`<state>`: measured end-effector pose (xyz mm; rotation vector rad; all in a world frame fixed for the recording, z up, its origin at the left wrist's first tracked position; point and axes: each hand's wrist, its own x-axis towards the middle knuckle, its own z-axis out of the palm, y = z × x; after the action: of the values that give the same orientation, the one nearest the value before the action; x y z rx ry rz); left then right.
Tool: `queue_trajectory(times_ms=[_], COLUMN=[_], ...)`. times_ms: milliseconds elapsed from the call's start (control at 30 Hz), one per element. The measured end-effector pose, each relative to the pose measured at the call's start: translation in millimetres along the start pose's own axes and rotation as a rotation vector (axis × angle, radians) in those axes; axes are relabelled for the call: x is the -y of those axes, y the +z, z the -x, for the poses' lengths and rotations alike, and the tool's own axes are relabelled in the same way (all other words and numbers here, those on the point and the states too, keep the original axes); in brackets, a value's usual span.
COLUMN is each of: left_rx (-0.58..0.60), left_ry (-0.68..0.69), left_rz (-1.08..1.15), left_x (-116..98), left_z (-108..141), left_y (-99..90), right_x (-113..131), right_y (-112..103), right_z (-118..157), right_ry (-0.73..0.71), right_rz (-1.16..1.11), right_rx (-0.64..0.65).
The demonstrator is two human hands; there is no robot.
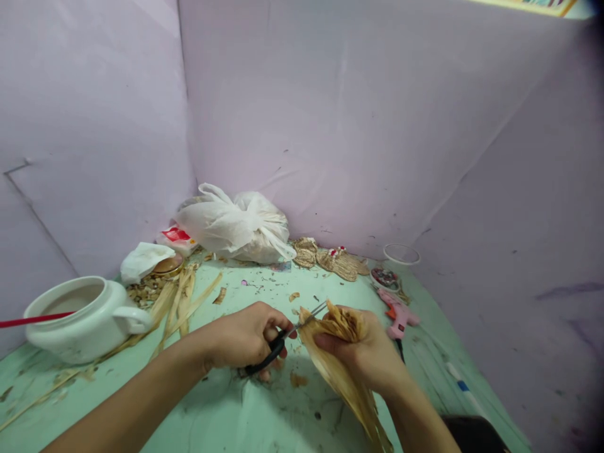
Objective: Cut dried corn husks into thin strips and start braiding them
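My left hand (248, 336) is wrapped round the black handles of a pair of scissors (271, 357). The scissor blades point up and right, slightly parted, at the top edge of a dried tan leaf strip (337, 374). My right hand (365, 352) grips that strip, which is gathered into a folded, flower-like bunch at the top. From the bunch the strip's long tail hangs toward the bottom of the view. The thumb presses on the front of the bunch, and some of the fingers are hidden behind it.
A white pot (85, 321) stands at left beside dried strips (177, 305). Behind are a tied white plastic bag (236, 223) and woven tan pieces (342, 264). A pink glue gun (400, 314) lies at right, near a small round container (385, 278). Scraps dot the green tabletop (264, 286).
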<state>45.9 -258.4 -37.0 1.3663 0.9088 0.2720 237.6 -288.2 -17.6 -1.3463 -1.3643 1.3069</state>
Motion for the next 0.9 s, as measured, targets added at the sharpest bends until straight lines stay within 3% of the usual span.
queue_trajectory(times_ms=[133, 233, 300, 367, 433, 467, 533, 600, 667, 767, 900], left_rx=[-0.018, -0.106, -0.302, -0.626, -0.89, -0.963, -0.988, -0.933, -0.89, -0.881, -0.848], left_ry=[-0.072, -0.026, 0.031, 0.047, -0.073, -0.169, -0.328, -0.375, -0.367, -0.348, -0.217], left_rz=[0.038, 0.016, -0.151, -0.488, -0.83, -0.942, -1.027, -1.006, -0.976, -0.927, -0.849], left_x=[-8, -17, -22, -26, -26, -25, -16, -3, 11, 24, 12], left_z=[-1, 8, 21, 36, 48, 50, 47, 36, 22, 9, 13], left_y=[4.2, -8.9, -30.1, -56.4, -79.9, -88.8, -99.4, -102.2, -101.8, -102.9, -100.5], right_x=[-6, -11, -13, -13, -12, -12, -9, -6, -4, -3, -9], right_y=[-3, -6, -9, -12, -15, -15, -16, -16, -16, -18, -15], right_z=[-3, -5, -5, -4, -2, -1, 2, 5, 6, 3, -5], right_ry=[-0.013, -0.024, -0.043, -0.056, -0.041, -0.024, 0.025, 0.119, 0.206, 0.248, 0.258], right_rz=[0.023, 0.032, 0.005, -0.066, -0.164, -0.213, -0.312, -0.422, -0.538, -0.66, -0.716], right_rx=[-0.031, -0.082, -0.138, -0.148, -0.07, -0.029, -0.021, -0.09, -0.147, -0.135, -0.075])
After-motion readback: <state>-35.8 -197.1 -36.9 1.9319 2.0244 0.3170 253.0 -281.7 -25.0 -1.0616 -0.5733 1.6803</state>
